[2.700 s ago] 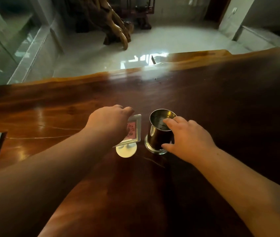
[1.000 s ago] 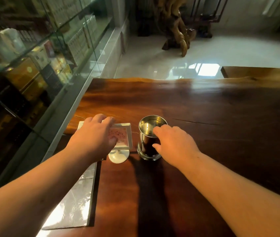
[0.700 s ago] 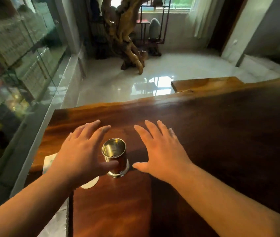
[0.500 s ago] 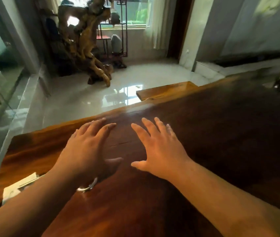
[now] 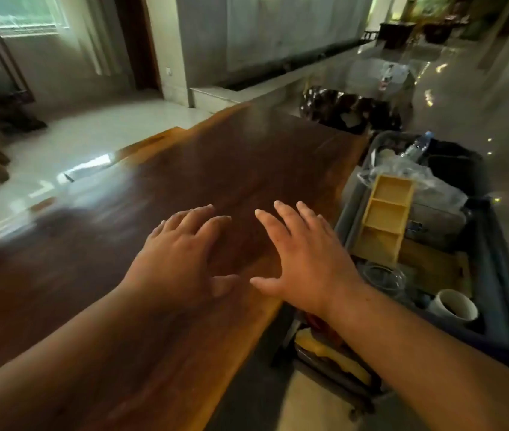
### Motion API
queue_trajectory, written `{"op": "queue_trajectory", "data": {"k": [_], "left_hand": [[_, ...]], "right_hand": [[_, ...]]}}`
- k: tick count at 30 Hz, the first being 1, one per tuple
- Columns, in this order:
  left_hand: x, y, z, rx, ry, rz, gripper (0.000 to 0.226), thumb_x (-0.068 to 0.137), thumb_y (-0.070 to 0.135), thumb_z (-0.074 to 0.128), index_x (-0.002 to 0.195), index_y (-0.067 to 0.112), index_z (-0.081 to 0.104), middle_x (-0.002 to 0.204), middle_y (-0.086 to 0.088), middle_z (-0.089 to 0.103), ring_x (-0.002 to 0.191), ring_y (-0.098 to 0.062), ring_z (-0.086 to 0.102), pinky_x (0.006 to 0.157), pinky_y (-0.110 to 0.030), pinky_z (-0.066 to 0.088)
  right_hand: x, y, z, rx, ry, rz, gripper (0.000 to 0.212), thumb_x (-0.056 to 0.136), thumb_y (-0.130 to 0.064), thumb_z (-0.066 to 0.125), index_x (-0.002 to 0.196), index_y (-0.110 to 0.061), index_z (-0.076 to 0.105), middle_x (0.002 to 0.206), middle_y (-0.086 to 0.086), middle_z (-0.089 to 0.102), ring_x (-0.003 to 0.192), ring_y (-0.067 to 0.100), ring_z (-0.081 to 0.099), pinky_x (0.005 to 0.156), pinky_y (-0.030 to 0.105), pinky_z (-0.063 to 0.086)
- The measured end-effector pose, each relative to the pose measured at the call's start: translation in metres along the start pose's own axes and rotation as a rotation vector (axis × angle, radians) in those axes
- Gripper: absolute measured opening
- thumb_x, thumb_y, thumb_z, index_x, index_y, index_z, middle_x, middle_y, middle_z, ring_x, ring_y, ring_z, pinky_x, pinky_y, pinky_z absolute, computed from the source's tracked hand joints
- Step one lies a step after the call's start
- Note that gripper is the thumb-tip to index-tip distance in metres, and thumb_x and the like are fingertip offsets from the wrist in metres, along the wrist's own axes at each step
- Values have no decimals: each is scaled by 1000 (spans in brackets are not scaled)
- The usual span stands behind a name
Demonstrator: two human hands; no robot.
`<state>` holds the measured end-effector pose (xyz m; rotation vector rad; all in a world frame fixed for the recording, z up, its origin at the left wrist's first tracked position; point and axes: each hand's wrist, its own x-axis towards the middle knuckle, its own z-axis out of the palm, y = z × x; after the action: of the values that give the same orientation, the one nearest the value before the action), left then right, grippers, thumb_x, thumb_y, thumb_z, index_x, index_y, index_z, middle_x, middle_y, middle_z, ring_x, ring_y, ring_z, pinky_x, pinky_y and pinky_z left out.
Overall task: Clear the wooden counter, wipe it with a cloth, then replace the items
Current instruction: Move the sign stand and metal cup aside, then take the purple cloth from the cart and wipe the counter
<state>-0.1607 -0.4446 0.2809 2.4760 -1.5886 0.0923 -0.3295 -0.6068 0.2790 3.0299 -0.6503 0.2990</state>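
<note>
Since the earlier frame, view has swung right; cup and sign are out of sight. Left hand (image 5: 181, 259) and right hand (image 5: 306, 259) hover spread, empty, over the wooden counter (image 5: 215, 169) near its right edge.

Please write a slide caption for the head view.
Both empty hands, left and right, hover over the wooden counter.

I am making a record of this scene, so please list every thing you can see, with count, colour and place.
wooden counter: one, dark brown, centre and left
cart: one, dark blue-grey, right of the counter
wooden divider tray: one, light yellow, three compartments, on the cart
plastic bottle: one, clear, far end of the cart
plastic bag: one, clear, beside the divider tray
glass jar: one, clear, on the cart
cup: one, white, near end of the cart
left hand: one, empty, fingers spread, above the counter
right hand: one, empty, fingers spread, at the counter's right edge
</note>
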Motion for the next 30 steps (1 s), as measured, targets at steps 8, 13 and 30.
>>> {"op": "queue_trajectory", "data": {"k": [8,13,30], "left_hand": [[74,188,86,-108,-110,303,99,74,92,48,157,43,21,168,4,24,151,-28,22,117,-59,28],[89,247,129,-110,-241,417,94,74,86,51,153,43,26,165,6,32,151,-26,26,119,-56,26],[86,257,129,-118,-85,534,25,92,44,62,115,43,51,106,17,62,101,-10,62,101,-39,41]], "right_hand": [[-115,160,8,-30,-72,287,114,73,-82,61,158,-36,3,169,7,18,152,36,15,119,58,26],[-166,210,22,-27,-118,369,112,75,-84,58,159,-36,2,170,4,15,153,34,12,118,55,23],[-163,203,38,14,-175,277,64,85,-65,63,139,-32,50,137,0,57,132,28,44,106,48,41]]}}
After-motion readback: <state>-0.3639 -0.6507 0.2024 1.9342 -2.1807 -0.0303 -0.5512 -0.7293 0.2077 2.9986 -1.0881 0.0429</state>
